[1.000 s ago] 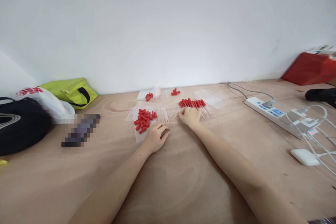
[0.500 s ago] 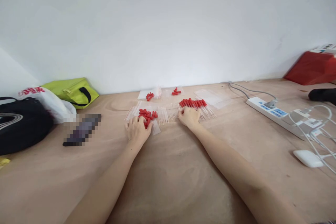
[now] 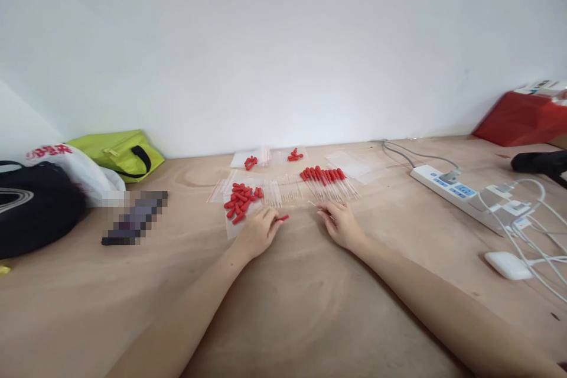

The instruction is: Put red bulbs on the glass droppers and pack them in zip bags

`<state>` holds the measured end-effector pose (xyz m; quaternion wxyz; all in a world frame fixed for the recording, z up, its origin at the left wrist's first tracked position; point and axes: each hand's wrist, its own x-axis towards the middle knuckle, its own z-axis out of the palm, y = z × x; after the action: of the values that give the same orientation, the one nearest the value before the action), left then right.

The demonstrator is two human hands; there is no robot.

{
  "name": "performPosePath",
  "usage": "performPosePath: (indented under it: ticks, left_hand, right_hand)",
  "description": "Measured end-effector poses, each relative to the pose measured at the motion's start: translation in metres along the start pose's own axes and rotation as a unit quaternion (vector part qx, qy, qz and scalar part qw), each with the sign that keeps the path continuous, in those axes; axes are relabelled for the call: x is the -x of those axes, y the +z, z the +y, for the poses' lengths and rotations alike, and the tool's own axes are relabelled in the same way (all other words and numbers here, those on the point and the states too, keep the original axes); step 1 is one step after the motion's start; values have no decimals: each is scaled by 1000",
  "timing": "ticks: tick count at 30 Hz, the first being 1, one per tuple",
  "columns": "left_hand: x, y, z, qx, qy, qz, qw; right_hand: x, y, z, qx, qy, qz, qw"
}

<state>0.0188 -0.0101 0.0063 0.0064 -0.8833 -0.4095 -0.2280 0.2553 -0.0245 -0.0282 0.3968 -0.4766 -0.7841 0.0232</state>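
- Red and slim, pinched between thumb and fingers of the left hand: a small red piece, over the counter, just right of the loose red pile on a clear bag.
- Pinched likewise by the right hand: a thin pale stick, tip jutting past the fingers, near a row of red-headed sticks.
- Not touching: a gap between red piece and pale stick.
- In hand, by the look of it: bringing one piece and one stick together, to match the row.
- Called for next, probably: close the gap, line up both long axes, push together; cannot tell whether any hole faces the stick.
- Long axis of the piece: roughly sideways, free end pointing right, slightly away.
- Long axis of the stick: pointing leftward and slightly toward the wall, aimed a little beyond the piece.
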Motion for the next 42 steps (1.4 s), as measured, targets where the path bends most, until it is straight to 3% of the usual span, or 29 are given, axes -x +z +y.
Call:
performPosePath:
  ticks: [3, 11, 17, 26, 33, 42]
  left_hand:
    - [2, 6, 8, 68, 12, -37, 997]
    - [-1, 15, 6, 137, 7, 10, 990]
    - [-2, 8, 14, 198, -30, -12, 980]
    - [0, 6, 18, 191, -16, -29, 981]
    - [0, 6, 17, 192, 37, -33, 980]
    - [1, 9, 16, 182, 71, -9, 981]
  right_hand:
    - [3, -5, -1, 0, -10, -7, 1000]
    - [-3, -3, -16, -6, -42, -59, 997]
    - [-3, -5, -19, -16, -45, -69, 996]
    - [-3, -6, -19, -12, -74, -76, 994]
    - [-3, -4, -16, -21, -95, -71, 993]
    - [-4, 0, -11, -52, -121, -66, 989]
